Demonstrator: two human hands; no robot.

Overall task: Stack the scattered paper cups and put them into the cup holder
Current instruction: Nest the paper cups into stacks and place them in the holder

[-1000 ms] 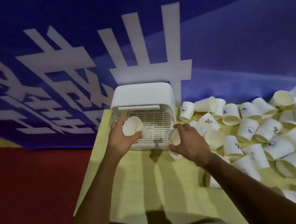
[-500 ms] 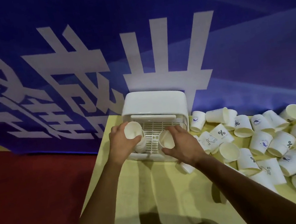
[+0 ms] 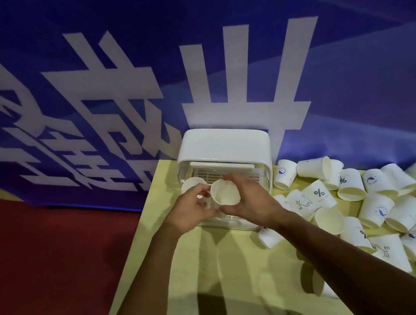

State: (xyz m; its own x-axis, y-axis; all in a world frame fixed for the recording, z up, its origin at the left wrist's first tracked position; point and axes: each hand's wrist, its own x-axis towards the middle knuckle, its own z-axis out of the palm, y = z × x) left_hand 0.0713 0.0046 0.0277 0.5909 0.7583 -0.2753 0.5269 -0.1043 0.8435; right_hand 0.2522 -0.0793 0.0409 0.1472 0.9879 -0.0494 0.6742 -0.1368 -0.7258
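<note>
Head view: your right hand (image 3: pixel 249 205) is curled round one paper cup (image 3: pixel 225 194), fingers over its far side and thumb under it, so the grip is closed on the cup wall and not on the rim. The cup lies on its side in this grip. Its open mouth looks back at you and its bottom points away from you, into the open front of the cup holder (image 3: pixel 222 141), which stands directly behind the grip. The long axis of the cup therefore runs from you toward the holder. Just to the left of the grip, and a little farther from you, a second cup (image 3: pixel 192 185) sits at the holder's front, with its mouth also turned toward you; the two rims are almost touching. Your left hand (image 3: pixel 188 213) is close against the right one, with its fingers bent up toward this second cup, but I cannot tell if they really hold it or only touch it. In my judgement the held cup can nest into the second one only if you bring it left and in front of that mouth, then push along the same axis. The scattered cups (image 3: pixel 379 210) lie well to the right of the grip on the table (image 3: pixel 219 277).
</note>
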